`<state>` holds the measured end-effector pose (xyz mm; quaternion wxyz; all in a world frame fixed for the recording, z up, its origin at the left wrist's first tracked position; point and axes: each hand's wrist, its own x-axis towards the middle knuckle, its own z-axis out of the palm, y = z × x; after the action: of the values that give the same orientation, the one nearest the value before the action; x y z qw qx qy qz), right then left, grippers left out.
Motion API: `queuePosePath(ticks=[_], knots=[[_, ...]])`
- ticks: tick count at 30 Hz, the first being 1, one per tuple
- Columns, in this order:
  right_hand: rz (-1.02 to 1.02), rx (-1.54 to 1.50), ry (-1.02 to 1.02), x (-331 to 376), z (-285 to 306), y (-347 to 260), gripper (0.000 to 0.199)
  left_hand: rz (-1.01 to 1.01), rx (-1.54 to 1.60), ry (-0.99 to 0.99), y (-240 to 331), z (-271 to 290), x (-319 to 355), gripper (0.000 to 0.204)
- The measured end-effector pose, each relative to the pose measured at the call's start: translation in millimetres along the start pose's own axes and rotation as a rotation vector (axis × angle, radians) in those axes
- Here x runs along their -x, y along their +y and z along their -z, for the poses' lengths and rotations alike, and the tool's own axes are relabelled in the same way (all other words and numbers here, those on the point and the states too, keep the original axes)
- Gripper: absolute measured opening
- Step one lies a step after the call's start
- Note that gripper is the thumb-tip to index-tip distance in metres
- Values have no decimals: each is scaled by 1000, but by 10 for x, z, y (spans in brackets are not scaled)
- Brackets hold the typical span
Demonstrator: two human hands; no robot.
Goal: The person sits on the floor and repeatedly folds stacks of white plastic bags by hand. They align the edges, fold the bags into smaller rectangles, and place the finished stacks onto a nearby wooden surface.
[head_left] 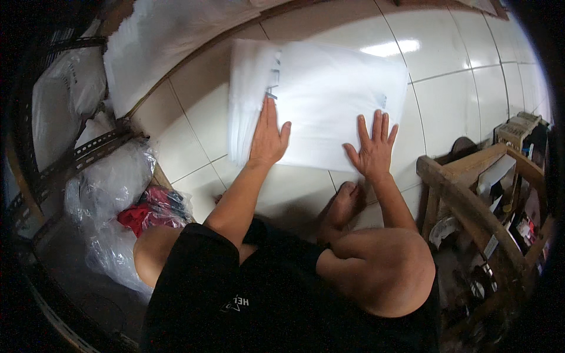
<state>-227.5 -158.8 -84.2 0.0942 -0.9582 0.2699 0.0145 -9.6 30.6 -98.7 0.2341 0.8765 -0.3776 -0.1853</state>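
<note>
Head view shows both hands pressed flat, fingers spread, on a stack of white plastic bags (329, 100) lying on the tiled floor (459, 47). The left hand (268, 138) rests near the stack's left edge, the right hand (372, 150) near its lower right corner; neither grips anything. The bags look thin, light, limp and slippery, likely to slide apart, so pinching a whole edge seems the best hold. One stack lies under the hands; its sheets cannot be counted. A second white pile (165, 41) lies well apart.
</note>
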Motion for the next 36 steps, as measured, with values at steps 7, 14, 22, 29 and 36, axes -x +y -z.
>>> queuePosePath(ticks=[7, 14, 22, 29, 36], knots=[[15, 13, -3, -491, 335, 129, 74, 14, -53, 16, 33, 64, -30, 74], [114, 7, 118, -1257, 64, 347, 79, 123, -49, 151, 506, -79, -321, 63], [129, -15, 37, -1306, 82, 362, 73, -305, -1, -13, 1316, -544, -1417, 73], [98, -76, -9, -1304, 121, 362, 81, -29, -199, -25, 358, -33, -1345, 82], [92, -38, 13, -1313, 140, 317, 79, -77, -294, 83, 89, 176, -1335, 72]])
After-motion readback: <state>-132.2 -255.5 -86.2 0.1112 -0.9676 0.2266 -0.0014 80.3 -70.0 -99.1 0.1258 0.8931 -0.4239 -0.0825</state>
